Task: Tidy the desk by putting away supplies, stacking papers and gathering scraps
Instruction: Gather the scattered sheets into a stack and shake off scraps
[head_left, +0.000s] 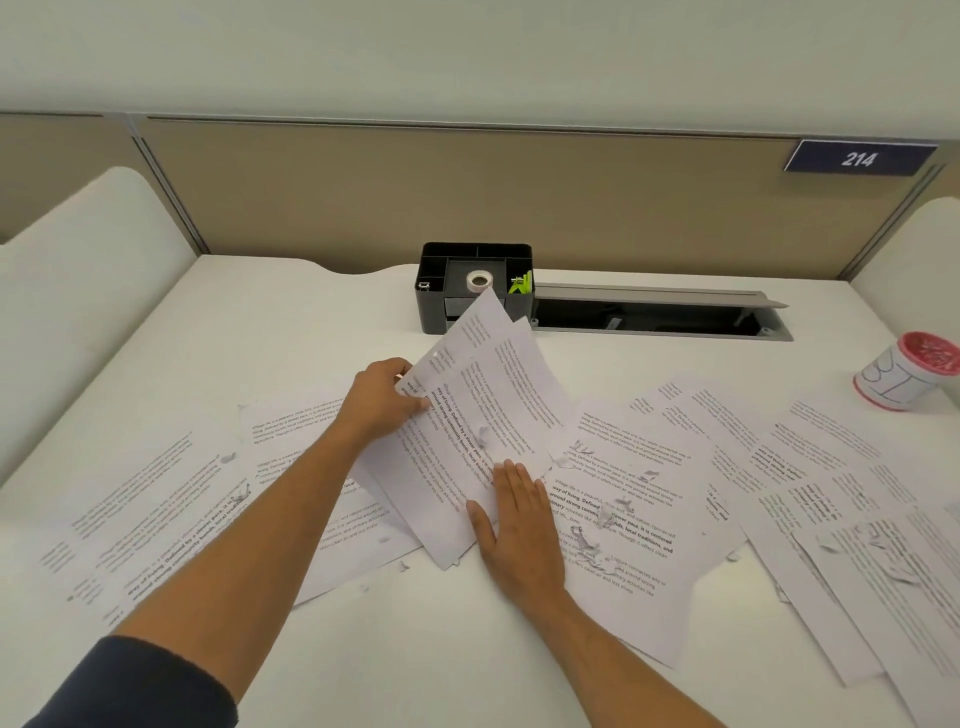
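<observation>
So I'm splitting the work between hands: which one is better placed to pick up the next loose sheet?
Right. The right hand lies flat and free beside the loose sheets, while the left hand grips the gathered stack.

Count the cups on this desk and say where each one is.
1: a cup with a red rim stands at the desk's far right edge, partly cut off by the frame. Others may lie out of view.
</observation>
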